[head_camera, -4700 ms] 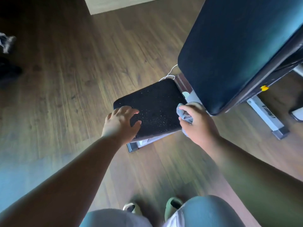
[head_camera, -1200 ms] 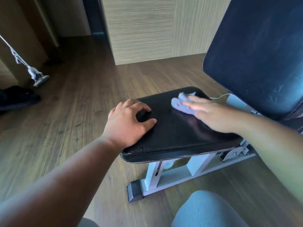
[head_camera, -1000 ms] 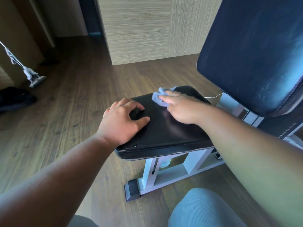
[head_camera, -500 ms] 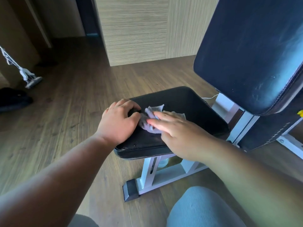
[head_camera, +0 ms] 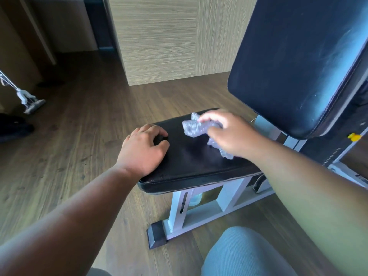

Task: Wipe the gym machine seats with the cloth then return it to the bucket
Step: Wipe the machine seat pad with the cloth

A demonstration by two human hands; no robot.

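Cloth (head_camera: 196, 127) sits bunched in my right hand (head_camera: 229, 136), over the far middle of the black seat (head_camera: 189, 162). The fingers (head_camera: 207, 117) are curled round its upper part and pinch it, so most of the cloth spills out toward my left, with a smaller tail hanging from under the palm down to the seat surface. Whether the main bunch touches the seat or is just lifted off it, I cannot tell. Its long axis runs roughly from upper left to lower right, slanting across the seat toward the backrest (head_camera: 294, 62) side. My left hand (head_camera: 143, 150) rests on the near left corner of the seat, fingers loosely curled against the padding and holding nothing; it looks to be steadying me. The cloth lies between the two hands, with the right hand the one in charge of it. I judge the wiping is mid-stroke. No bucket is in view. A mop (head_camera: 29, 100) leans at far left on the floor (head_camera: 83, 120).
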